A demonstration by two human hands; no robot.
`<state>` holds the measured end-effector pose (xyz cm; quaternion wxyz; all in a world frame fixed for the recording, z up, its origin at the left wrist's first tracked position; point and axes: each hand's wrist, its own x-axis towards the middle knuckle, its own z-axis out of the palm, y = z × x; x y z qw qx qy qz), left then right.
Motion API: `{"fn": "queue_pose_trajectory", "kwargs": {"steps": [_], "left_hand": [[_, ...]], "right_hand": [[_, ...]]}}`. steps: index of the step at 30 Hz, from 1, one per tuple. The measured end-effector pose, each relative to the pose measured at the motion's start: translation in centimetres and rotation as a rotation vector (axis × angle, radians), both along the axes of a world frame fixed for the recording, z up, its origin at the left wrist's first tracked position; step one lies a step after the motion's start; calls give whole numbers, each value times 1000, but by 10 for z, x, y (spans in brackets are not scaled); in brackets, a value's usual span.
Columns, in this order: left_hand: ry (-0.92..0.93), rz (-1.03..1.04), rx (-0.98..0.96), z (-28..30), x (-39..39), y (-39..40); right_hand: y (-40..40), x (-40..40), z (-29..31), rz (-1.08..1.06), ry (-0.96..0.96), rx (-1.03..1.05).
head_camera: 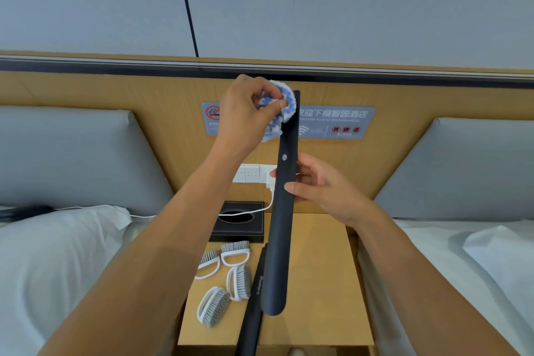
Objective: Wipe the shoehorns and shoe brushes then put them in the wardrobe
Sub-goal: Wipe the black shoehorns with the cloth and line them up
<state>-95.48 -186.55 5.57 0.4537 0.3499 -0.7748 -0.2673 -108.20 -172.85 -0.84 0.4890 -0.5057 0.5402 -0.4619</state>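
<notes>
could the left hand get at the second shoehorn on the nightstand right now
Probably not at once: the left hand grips the cloth, so it is occupied. The second shoehorn lies uncovered beside the brushes, so the way itself looks free.

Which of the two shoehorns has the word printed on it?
The shoehorn lying on the nightstand, right of the brushes, reads "Shoehorn". The held shoehorn shows only a small hole.

Both bare forearms were extended forward and upward. The left hand [245, 113] was raised higher, its fingers curled and pinched together. The right hand [320, 188] was held lower, thumb and fingers curled in a grip.
</notes>
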Motion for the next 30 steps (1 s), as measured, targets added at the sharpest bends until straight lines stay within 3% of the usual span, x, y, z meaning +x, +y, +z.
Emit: {"fn": "queue_pose_trajectory", "kwargs": {"steps": [3, 7, 14, 22, 30], "left_hand": [[-13, -8, 2, -12, 3, 0], [-63, -12, 65, -40, 7, -1], [-175, -76, 199, -100, -10, 18], [-264, -136, 347, -190, -40, 46], [-285, -163, 481, -269, -63, 57]], "right_hand": [[4, -7, -13, -84, -3, 49], [11, -23, -41, -269, 151, 158], [28, -56, -127, -498, 214, 407], [53, -86, -230, -550, 495, 623], [42, -114, -321, -522, 640, 812]]}}
